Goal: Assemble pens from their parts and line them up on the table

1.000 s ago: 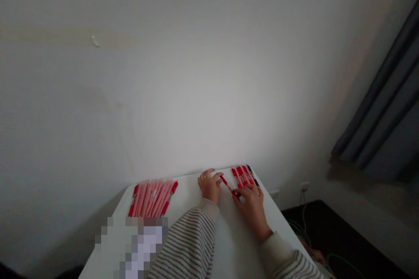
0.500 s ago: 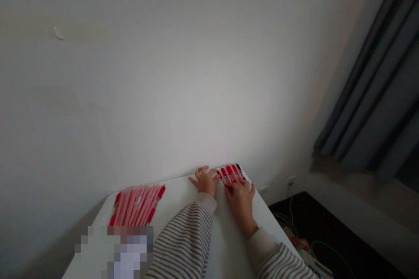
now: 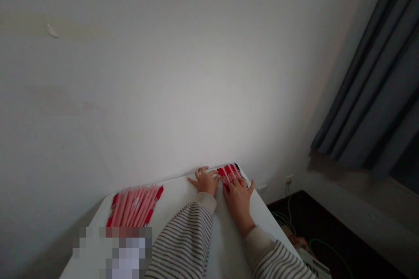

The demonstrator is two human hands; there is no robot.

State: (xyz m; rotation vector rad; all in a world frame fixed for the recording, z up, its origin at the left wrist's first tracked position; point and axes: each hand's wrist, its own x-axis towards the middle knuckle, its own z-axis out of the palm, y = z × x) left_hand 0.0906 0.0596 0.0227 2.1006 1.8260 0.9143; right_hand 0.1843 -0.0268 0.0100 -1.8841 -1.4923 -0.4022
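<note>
A row of red and pink pens (image 3: 228,171) lies side by side at the table's far right corner, against the wall. My left hand (image 3: 207,182) is at the left side of this row, its fingers spread and bent, the fingertips at the leftmost pen. Over the near ends of the same pens rests my right hand (image 3: 238,196), fingers apart and the outer finger sticking out to the right; it hides part of the pens. A larger group of red and pink pens (image 3: 135,205) lies on the left of the table.
The white table (image 3: 229,244) meets a pale wall (image 3: 196,74). A pixelated patch covers its lower left. Right of the table are a socket (image 3: 289,179), cables (image 3: 290,213) and boxes on the dark floor. A grey curtain (image 3: 363,96) hangs at upper right.
My right hand has shifted slightly forward and left over the pens, and those pens lie closer together. My left hand stays by the row. The whole view has shifted slightly.
</note>
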